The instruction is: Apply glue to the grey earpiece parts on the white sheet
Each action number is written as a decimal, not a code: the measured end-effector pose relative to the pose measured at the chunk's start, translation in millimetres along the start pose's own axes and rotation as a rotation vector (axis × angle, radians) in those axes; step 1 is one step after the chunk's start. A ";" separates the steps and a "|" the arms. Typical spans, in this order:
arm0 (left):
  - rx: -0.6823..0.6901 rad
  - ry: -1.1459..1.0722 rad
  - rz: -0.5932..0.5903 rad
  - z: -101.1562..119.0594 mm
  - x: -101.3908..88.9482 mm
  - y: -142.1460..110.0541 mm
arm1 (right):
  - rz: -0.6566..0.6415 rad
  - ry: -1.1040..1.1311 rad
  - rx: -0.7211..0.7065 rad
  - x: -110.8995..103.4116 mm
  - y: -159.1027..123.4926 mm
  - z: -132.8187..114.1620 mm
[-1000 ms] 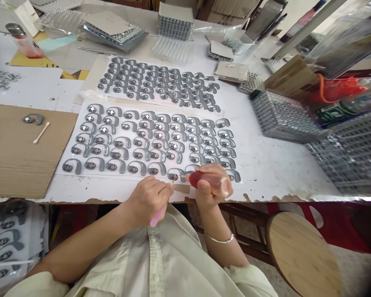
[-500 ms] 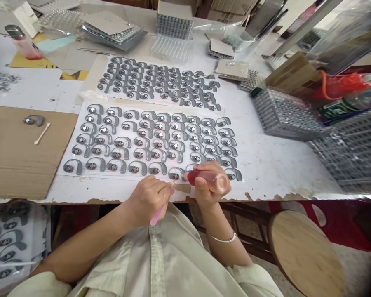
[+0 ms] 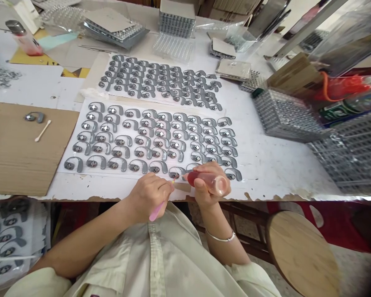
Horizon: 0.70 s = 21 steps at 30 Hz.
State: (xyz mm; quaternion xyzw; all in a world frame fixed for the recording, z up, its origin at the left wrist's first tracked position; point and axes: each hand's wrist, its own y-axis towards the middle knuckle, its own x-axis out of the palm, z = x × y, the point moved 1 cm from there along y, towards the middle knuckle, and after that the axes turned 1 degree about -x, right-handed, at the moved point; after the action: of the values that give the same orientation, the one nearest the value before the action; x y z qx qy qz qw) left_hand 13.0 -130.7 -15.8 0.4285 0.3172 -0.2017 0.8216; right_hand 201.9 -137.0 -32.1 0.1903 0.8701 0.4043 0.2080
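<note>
My left hand (image 3: pixel 151 196) is closed around a slim pink-handled tool (image 3: pixel 156 211); its thin yellowish tip points at a grey hook-shaped piece like an ear-hook earphone part (image 3: pixel 175 173) in the front row. I cannot tell whether the tip touches it. My right hand (image 3: pixel 208 187) grips a small squeeze bottle (image 3: pixel 207 181) of reddish liquid, tilted on its side with its nozzle towards the same piece. Rows of similar pieces lie on a white sheet (image 3: pixel 185 160); the right hand partly covers a few of them.
Behind lies a second sheet of grey pieces (image 3: pixel 139 76). On the left, cardboard (image 3: pixel 24 165) carries one piece and a cotton swab (image 3: pixel 43 130). Stacked trays (image 3: pixel 289 115) stand at right. A capped bottle (image 3: pixel 24 39) is back left; a round stool (image 3: pixel 303 251) is below.
The view has shifted slightly. Both hands stay at the same piece with the tool and bottle; the pink handle has tilted a little.
</note>
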 end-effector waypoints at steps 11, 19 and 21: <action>-0.089 -0.145 -0.094 -9.3 -8.0 5.9 | 0.006 -0.026 -0.030 1.0 0.7 -1.4; -0.127 -0.367 -0.394 -40.4 -23.9 37.4 | 0.030 -0.017 -0.024 -1.8 -1.0 -5.4; -0.121 -0.380 -0.461 -46.1 -26.6 47.1 | 0.154 0.006 0.004 -5.1 -4.8 -7.5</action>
State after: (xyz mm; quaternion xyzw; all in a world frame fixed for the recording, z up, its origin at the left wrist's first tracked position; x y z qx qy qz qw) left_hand 6.3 -64.8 9.9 0.2500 0.2582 -0.4402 0.8228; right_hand 201.5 -147.1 -30.3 0.2562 0.8543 0.4178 0.1733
